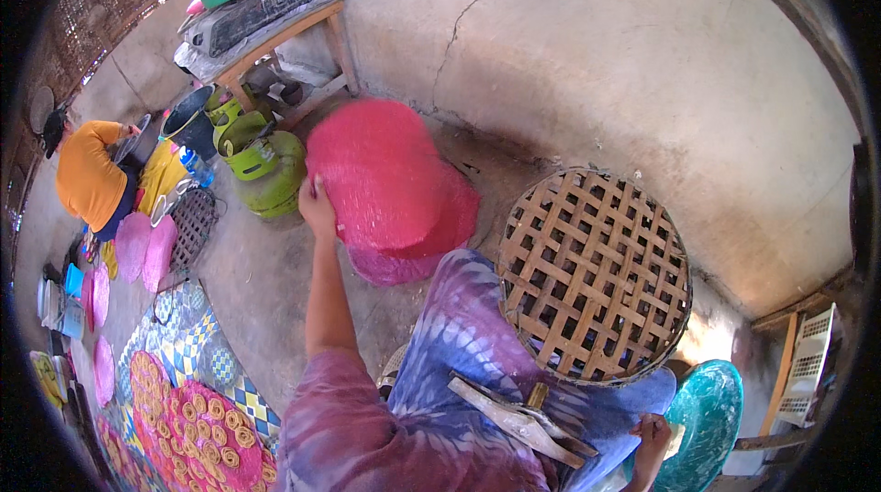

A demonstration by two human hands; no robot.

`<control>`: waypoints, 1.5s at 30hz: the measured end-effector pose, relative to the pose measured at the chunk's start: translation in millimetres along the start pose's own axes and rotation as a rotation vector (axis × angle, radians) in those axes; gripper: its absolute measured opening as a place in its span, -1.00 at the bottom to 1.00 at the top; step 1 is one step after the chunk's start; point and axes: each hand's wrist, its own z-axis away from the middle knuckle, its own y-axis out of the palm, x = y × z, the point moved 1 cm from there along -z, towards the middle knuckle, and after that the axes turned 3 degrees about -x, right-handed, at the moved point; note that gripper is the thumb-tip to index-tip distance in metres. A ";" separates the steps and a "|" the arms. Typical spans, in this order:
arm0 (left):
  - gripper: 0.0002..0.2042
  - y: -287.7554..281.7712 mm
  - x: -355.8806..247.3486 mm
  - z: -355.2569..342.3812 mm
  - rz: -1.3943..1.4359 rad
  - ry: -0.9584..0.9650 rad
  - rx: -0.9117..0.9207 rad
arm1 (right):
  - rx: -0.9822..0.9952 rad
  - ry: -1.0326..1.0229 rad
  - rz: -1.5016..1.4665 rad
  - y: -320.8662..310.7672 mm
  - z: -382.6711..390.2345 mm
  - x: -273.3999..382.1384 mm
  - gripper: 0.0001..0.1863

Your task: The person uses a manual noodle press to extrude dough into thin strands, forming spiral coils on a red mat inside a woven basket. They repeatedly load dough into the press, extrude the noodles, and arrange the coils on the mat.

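Note:
My left hand [317,209] grips the left edge of a red-pink rounded sheet [381,175], held out in front of me and slightly blurred. Beneath its lower edge shows a darker pink layer [404,267]. By my right thigh, my right hand [652,437] is closed, fingers curled; what they hold is hidden. It is beside a green basin [711,428] with whitish smears inside. Across my lap lie pale wooden pieces [518,423]. An open-weave bamboo basket [596,276] stands at my right knee, its lattice facing up.
Green gas cylinders [262,166] stand left of the sheet, below a wooden table [284,33] bearing a stove. A person in orange [92,175] crouches at far left. Yellowish coils lie on a pink mat [174,400] over a patterned floor covering. A cracked wall [596,51] rises ahead.

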 end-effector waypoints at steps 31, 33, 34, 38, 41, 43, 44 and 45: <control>-0.56 73.5 -398.9 60.7 0.934 0.262 0.666 | 0.633 -0.412 0.500 104.9 62.2 66.9 -0.29; -0.54 89.6 -338.3 48.8 1.025 0.132 0.671 | 0.577 -0.459 0.606 102.9 64.7 55.5 -0.27; -0.54 96.6 -298.6 39.3 0.763 0.157 0.578 | 0.574 -0.440 0.604 102.7 65.3 50.4 -0.24; -0.52 110.7 -124.9 29.0 0.481 -0.185 0.386 | 0.552 -0.493 0.594 105.1 62.3 43.7 -0.25; -0.54 117.4 -20.6 53.2 0.092 -0.102 0.296 | 0.560 -0.499 0.585 107.5 57.3 52.1 -0.29; -0.47 124.0 25.1 71.9 -0.005 -0.120 0.256 | 0.593 -0.471 0.531 107.7 54.2 60.3 -0.29; -0.43 129.3 39.1 79.9 -0.091 -0.183 0.257 | 0.627 -0.409 0.530 107.4 53.2 63.6 -0.26; -0.39 132.9 46.8 86.8 0.053 -0.165 0.258 | 0.649 -0.358 0.517 107.3 53.2 66.4 -0.23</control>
